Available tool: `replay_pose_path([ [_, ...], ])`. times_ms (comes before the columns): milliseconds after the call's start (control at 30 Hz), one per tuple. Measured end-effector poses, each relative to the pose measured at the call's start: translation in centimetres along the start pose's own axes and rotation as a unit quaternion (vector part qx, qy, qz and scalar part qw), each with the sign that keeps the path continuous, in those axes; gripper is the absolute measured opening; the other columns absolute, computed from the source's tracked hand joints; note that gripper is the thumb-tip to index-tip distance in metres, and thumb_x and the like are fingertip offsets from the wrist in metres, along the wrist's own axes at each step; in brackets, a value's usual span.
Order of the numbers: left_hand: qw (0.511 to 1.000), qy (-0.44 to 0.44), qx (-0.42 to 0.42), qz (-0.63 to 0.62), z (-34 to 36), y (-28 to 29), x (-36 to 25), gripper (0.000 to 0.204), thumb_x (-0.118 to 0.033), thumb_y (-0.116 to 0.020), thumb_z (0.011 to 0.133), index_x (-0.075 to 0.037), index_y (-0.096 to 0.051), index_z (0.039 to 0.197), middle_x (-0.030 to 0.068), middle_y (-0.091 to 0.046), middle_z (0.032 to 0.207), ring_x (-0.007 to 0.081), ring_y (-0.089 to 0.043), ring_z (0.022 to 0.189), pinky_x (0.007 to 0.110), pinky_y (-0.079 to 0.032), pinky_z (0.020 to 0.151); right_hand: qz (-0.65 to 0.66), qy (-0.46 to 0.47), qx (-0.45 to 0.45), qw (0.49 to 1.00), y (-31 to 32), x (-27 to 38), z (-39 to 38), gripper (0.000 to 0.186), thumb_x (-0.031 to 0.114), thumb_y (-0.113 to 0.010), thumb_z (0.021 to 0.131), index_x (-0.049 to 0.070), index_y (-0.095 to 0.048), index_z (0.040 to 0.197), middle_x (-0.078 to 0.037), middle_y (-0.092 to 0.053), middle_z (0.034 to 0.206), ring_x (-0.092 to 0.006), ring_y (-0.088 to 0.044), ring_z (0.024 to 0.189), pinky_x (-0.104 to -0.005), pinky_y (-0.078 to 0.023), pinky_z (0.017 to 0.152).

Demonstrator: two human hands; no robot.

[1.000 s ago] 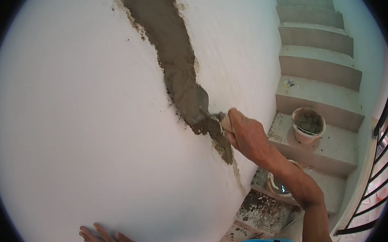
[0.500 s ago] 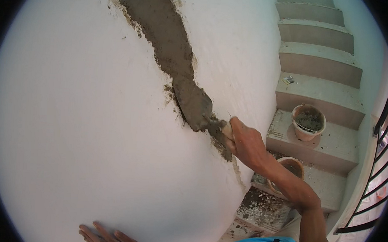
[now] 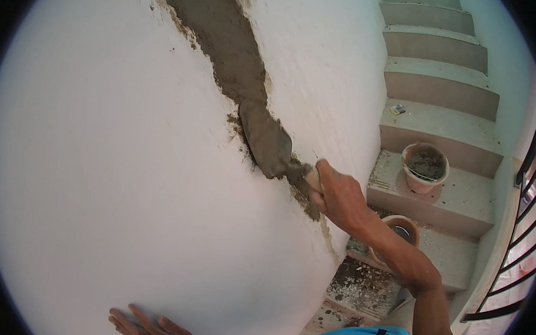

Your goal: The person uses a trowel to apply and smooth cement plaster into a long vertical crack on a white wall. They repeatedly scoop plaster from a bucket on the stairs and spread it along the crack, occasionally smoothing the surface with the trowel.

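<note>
My right hand [image 3: 339, 198] is closed round the pale handle of a trowel [image 3: 264, 142]. The grey, mortar-smeared blade lies against a long, ragged band of wet grey mortar [image 3: 214, 31] running diagonally down the white wall [image 3: 99, 158]. Around the blade the band has rough, crumbly edges, and a thinner streak continues below my hand. At the lower edge of the view, my left hand [image 3: 147, 324] rests on the wall with its fingers spread.
Curved concrete stairs [image 3: 442, 85] climb at the right, bearing a bucket of mortar [image 3: 424, 163], a second bucket [image 3: 401, 232] partly behind my forearm, and a small packet [image 3: 397, 109]. A black railing [image 3: 518, 256] runs along the right edge. Debris [image 3: 362, 284] covers the lower steps.
The trowel blade has shifted left and down along the band since a second ago, then only slightly upward. My right hand moved slightly down; my left hand stayed on the wall.
</note>
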State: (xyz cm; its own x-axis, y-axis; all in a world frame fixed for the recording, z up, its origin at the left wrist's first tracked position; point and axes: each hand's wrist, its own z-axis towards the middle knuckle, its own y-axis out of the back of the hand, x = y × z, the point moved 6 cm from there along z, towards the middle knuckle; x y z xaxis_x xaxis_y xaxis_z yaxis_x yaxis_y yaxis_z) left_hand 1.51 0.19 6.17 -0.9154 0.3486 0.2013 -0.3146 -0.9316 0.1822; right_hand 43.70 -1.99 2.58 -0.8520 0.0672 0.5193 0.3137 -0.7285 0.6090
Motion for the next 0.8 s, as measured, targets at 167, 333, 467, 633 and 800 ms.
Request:
replay_pose_path([
  [167,0.999,-0.007,0.007,0.036,-0.2,0.3,0.3,0.055,-0.04,-0.031,0.107,-0.004,-0.045,0.146,0.0263,-0.028,0.158,0.0461,-0.021,0.148,0.067,-0.016,0.116,0.048,0.005,-0.041,0.998,2.8,-0.6,0.4,0.031,0.013,-0.064,0.082,0.001,-0.042,0.1,-0.024,-0.06,0.072,-0.0463,-0.062,0.071,-0.0527,-0.049,0.064],
  [333,0.994,-0.02,0.028,0.1,-0.3,0.0,0.6,0.058,-0.041,-0.023,0.108,-0.002,-0.042,0.147,0.0239,-0.027,0.159,0.0416,-0.021,0.149,0.061,-0.015,0.12,0.035,0.003,-0.082,0.996,5.1,-1.3,5.2,0.029,0.013,-0.062,0.083,0.0,-0.042,0.1,-0.024,-0.058,0.066,-0.0477,-0.062,0.07,-0.054,-0.049,0.064],
  [467,0.996,-0.015,0.024,0.084,-0.4,-0.1,0.3,0.059,-0.042,-0.022,0.109,-0.002,-0.041,0.147,0.0235,-0.028,0.158,0.0406,-0.021,0.149,0.059,-0.015,0.12,0.023,0.007,-0.027,0.999,1.0,-1.9,2.7,0.03,0.013,-0.063,0.083,0.001,-0.042,0.1,-0.025,-0.06,0.071,-0.0471,-0.063,0.074,-0.0536,-0.048,0.064],
  [633,0.995,-0.008,0.032,0.097,-0.4,0.1,0.7,0.059,-0.042,-0.021,0.109,-0.002,-0.041,0.148,0.0235,-0.028,0.158,0.0405,-0.021,0.149,0.058,-0.015,0.121,0.033,-0.003,-0.012,0.999,1.4,-1.7,0.5,0.03,0.013,-0.063,0.082,0.001,-0.042,0.101,-0.025,-0.061,0.074,-0.0461,-0.063,0.076,-0.0535,-0.048,0.065],
  [800,0.995,-0.016,0.029,0.095,-0.3,0.1,0.5,0.059,-0.042,-0.021,0.109,-0.002,-0.041,0.148,0.0235,-0.028,0.159,0.0405,-0.021,0.149,0.058,-0.015,0.121,0.035,-0.021,-0.073,0.997,3.3,-2.1,4.8,0.031,0.013,-0.064,0.082,0.001,-0.042,0.101,-0.024,-0.061,0.075,-0.046,-0.063,0.076,-0.0532,-0.049,0.067],
])
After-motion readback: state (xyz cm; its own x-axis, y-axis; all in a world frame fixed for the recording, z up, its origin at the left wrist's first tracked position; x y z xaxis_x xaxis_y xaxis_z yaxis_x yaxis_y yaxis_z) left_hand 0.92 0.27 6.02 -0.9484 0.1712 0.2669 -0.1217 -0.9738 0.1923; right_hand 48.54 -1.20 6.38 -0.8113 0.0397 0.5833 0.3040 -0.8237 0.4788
